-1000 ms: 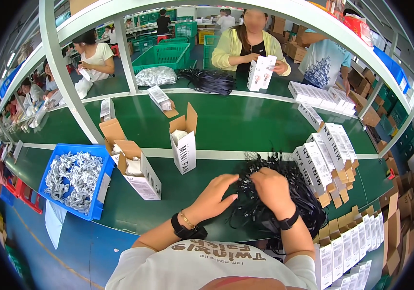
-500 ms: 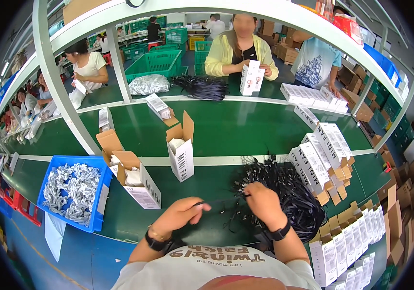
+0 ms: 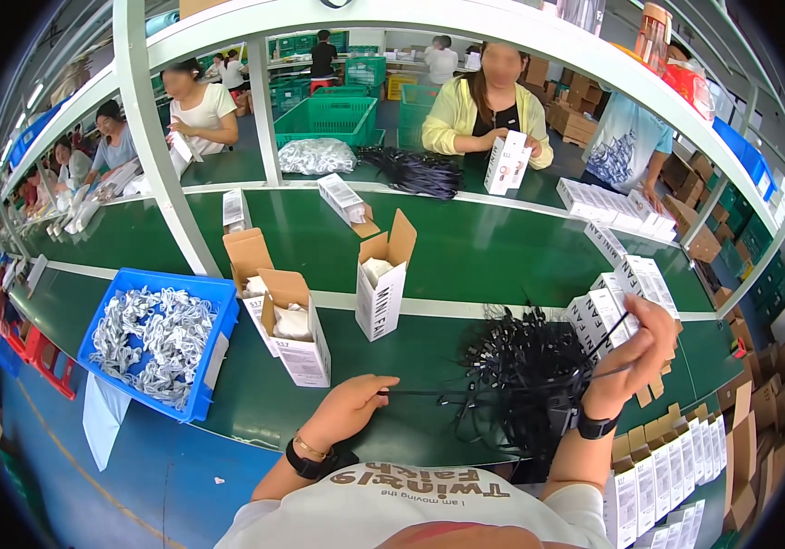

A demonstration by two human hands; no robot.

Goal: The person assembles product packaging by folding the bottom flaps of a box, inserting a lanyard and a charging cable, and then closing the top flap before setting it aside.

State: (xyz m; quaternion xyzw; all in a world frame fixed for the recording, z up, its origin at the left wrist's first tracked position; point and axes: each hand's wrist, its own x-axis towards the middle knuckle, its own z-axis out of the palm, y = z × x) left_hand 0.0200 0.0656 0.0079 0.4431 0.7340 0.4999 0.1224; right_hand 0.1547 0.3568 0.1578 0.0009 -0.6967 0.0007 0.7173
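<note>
A thin black lanyard runs across the front of the table from my left hand to my right. My left hand is closed, pinching one end between thumb and fingers. My right hand is closed on the same lanyard farther right, with a loose length rising from its fingers. Beneath the stretched strap lies a tangled heap of black lanyards. An upright open white box with a white-wrapped item inside stands beyond my left hand. Two more open boxes, the nearer one included, stand to its left.
A blue bin of bundled pale cables sits at the left. Stacked white boxes and a row of open ones line the right. Metal frame posts rise ahead. Across the table a person holds boxes.
My right hand has swung right and up, drawing the lanyard out across the heap. My left hand still pinches its end. The whole view has shifted slightly.
</note>
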